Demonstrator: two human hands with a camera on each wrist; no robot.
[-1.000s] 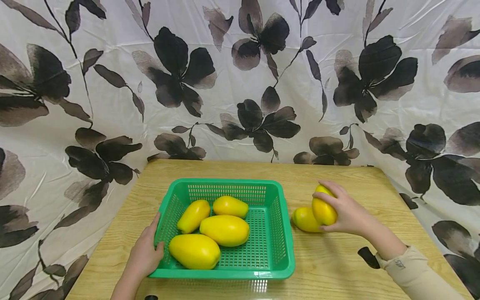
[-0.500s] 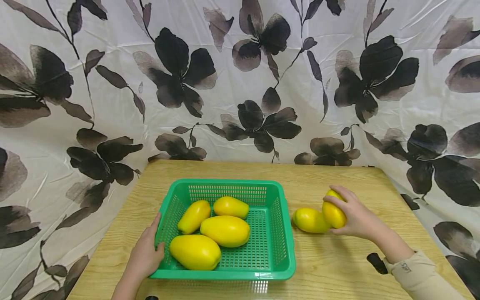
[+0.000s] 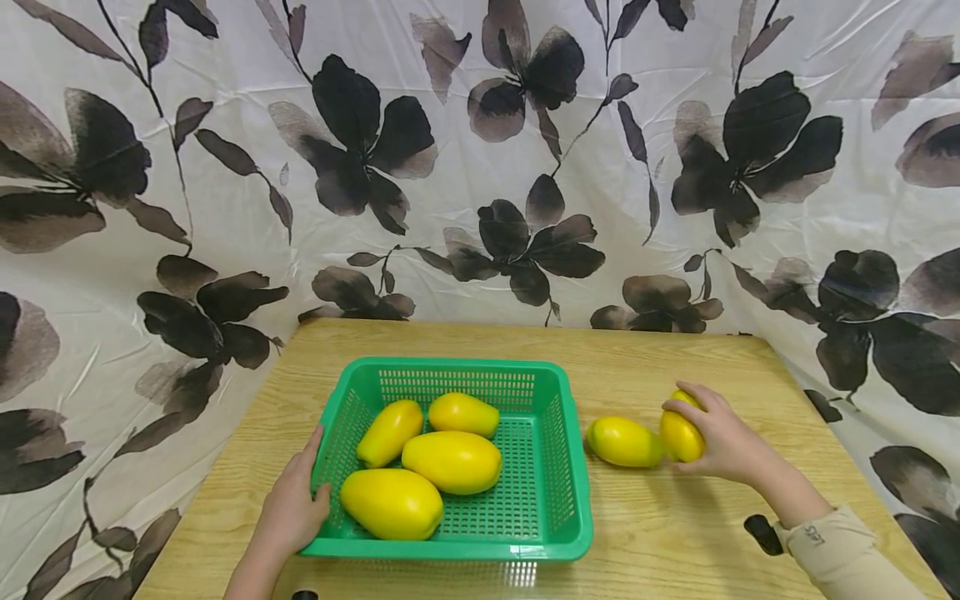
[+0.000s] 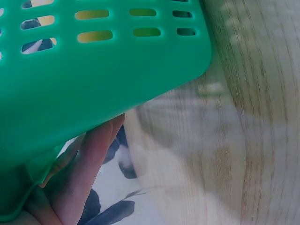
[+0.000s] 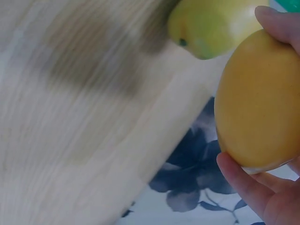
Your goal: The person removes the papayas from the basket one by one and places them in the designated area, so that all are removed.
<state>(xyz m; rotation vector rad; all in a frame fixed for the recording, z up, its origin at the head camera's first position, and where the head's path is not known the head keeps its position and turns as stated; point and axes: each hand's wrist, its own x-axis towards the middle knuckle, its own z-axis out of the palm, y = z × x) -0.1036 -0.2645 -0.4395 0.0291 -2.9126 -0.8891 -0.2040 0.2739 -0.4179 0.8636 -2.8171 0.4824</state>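
one piece of lettering shows: a short, dark mark on the cuff end of the beige right sleeve, which reaches in over the near part of the tabletop, by its right edge. it is a single line of a few characters, set at a slant across the cloth. at this size it is soft; it could be something like "lets", but the letters cannot be read for certain.

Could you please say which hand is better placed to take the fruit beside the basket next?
Probably the right hand, nearer that fruit though holding another; the left hand, across the basket, grips it.
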